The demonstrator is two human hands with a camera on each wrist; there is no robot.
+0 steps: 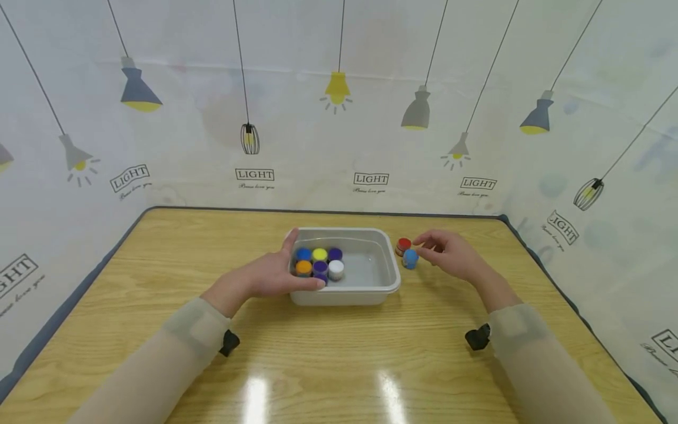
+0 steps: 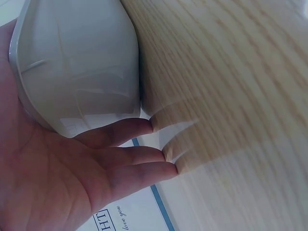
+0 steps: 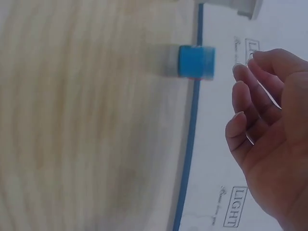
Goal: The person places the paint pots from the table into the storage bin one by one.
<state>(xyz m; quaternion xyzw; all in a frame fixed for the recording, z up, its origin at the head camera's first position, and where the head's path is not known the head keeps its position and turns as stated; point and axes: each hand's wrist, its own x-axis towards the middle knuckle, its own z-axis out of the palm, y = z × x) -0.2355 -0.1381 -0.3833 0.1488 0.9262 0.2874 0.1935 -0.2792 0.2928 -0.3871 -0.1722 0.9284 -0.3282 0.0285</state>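
A white plastic tub [image 1: 371, 290] stands on the table with several small lidded paint pots in its left half, among them an orange pot [image 1: 303, 268] and a white pot [image 1: 336, 270]. My left hand [image 1: 270, 274] rests against the tub's left end, thumb along the front rim and index finger toward the back; in the left wrist view the other fingers reach out beside its wall. Right of the tub stand a red pot [image 1: 404, 245] and a light blue pot [image 1: 410, 259]. Beside these, my right hand [image 1: 450, 254] hovers with fingers loosely bent and nothing between them.
The wooden table [image 1: 339, 347] has a dark edge where it meets the printed wall sheets [image 1: 296, 106] at the back and sides. A black wrist mount [image 1: 478, 337] sits under the right cuff, another [image 1: 229, 343] by the left cuff.
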